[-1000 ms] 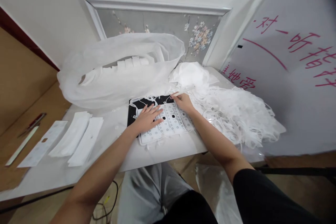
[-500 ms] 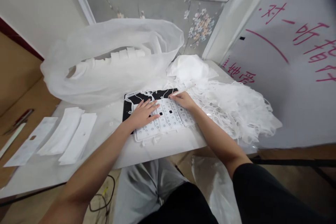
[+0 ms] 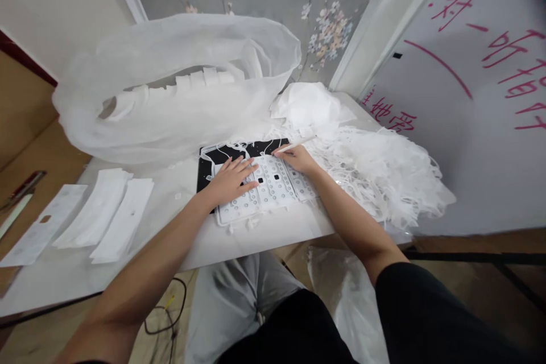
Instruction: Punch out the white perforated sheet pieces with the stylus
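My left hand [image 3: 232,181] lies flat, fingers spread, on a white sheet [image 3: 273,193] dotted with small round marks and two dark square holes. The sheet rests on a black board [image 3: 205,173] on the table. In my right hand [image 3: 296,156] is a slim white pen-like stick [image 3: 301,143], pinched between the fingers and slanting up to the right. Its lower tip is at the sheet's upper edge, close to some thin white cords [image 3: 267,148]. What the tip touches is too small to tell.
A tangled white heap [image 3: 379,173] of strips and cords lies right of the board. Behind stands a big translucent plastic bag [image 3: 179,131] holding white pieces. Stacked white strips [image 3: 100,207] lie left, near a cardboard box [image 3: 25,142]. A whiteboard [image 3: 452,182] with red writing stands right.
The whole view has shifted slightly. Both hands keep nearly the same place on the sheet, and the white stick stays in my right hand.
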The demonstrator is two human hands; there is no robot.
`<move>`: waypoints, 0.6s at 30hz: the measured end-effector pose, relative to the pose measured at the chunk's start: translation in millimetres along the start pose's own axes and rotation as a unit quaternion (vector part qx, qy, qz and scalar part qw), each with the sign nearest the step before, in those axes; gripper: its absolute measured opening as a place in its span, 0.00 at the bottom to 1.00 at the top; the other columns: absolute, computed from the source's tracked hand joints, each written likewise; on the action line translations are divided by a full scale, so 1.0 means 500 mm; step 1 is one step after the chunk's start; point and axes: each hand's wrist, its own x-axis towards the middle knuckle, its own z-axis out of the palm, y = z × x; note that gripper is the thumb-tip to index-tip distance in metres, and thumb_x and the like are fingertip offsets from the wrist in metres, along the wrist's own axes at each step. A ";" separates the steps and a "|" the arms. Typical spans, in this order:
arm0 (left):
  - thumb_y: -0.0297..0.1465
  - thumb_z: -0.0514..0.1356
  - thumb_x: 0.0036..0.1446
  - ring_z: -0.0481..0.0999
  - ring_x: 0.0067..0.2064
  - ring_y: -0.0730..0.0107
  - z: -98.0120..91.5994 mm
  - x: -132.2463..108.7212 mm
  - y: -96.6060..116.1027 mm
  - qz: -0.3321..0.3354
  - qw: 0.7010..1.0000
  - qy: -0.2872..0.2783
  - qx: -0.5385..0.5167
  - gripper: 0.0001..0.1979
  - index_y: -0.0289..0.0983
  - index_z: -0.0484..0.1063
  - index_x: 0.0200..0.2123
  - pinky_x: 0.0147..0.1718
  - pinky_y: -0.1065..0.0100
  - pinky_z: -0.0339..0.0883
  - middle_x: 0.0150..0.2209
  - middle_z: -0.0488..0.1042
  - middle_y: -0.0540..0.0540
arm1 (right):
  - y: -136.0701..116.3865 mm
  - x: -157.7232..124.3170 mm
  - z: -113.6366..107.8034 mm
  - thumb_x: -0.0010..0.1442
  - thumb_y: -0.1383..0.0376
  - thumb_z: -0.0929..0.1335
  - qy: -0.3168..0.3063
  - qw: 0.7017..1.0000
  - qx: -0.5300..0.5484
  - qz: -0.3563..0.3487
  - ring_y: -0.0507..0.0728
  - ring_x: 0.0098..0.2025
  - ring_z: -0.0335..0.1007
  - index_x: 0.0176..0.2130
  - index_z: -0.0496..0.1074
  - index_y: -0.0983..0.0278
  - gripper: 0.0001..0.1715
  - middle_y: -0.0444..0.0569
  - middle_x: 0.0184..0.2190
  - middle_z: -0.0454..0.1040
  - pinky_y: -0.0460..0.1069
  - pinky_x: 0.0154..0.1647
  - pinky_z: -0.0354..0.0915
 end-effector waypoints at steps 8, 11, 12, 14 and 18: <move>0.57 0.44 0.70 0.43 0.77 0.50 0.003 0.000 -0.002 -0.002 1.000 0.003 -0.017 0.35 0.50 0.53 0.74 0.73 0.45 0.35 0.76 0.48 0.51 | -0.010 -0.001 0.011 0.71 0.63 0.63 -0.010 0.973 -0.206 -0.108 0.62 0.47 0.75 0.46 0.81 0.61 0.17 0.52 0.44 0.83 0.61 0.59 0.66; 0.57 0.44 0.70 0.43 0.77 0.50 0.002 0.002 -0.004 0.001 1.000 0.000 -0.018 0.36 0.49 0.53 0.74 0.73 0.44 0.34 0.76 0.48 0.50 | -0.007 0.005 0.009 0.72 0.64 0.62 0.060 0.969 -0.228 -0.076 0.63 0.50 0.74 0.46 0.80 0.63 0.18 0.54 0.45 0.82 0.60 0.59 0.67; 0.58 0.44 0.70 0.43 0.77 0.50 0.002 0.002 -0.004 0.000 1.000 -0.001 -0.019 0.36 0.49 0.54 0.74 0.73 0.44 0.34 0.76 0.47 0.50 | -0.007 0.007 0.007 0.72 0.64 0.62 0.092 0.969 -0.220 -0.064 0.63 0.51 0.73 0.45 0.81 0.62 0.18 0.53 0.45 0.82 0.59 0.59 0.67; 0.58 0.44 0.70 0.42 0.77 0.50 0.001 0.001 -0.004 -0.001 1.000 -0.002 -0.022 0.36 0.48 0.54 0.74 0.73 0.44 0.34 0.76 0.47 0.50 | -0.011 0.011 0.006 0.71 0.61 0.63 0.145 0.972 -0.174 -0.054 0.63 0.52 0.74 0.43 0.81 0.61 0.17 0.52 0.45 0.82 0.58 0.58 0.68; 0.57 0.44 0.70 0.42 0.77 0.50 -0.003 -0.001 0.000 -0.003 1.000 -0.003 -0.030 0.36 0.49 0.54 0.74 0.73 0.43 0.34 0.76 0.47 0.50 | -0.034 0.014 0.019 0.69 0.55 0.66 0.152 0.987 -0.042 -0.036 0.62 0.49 0.79 0.42 0.82 0.62 0.18 0.52 0.44 0.83 0.54 0.53 0.71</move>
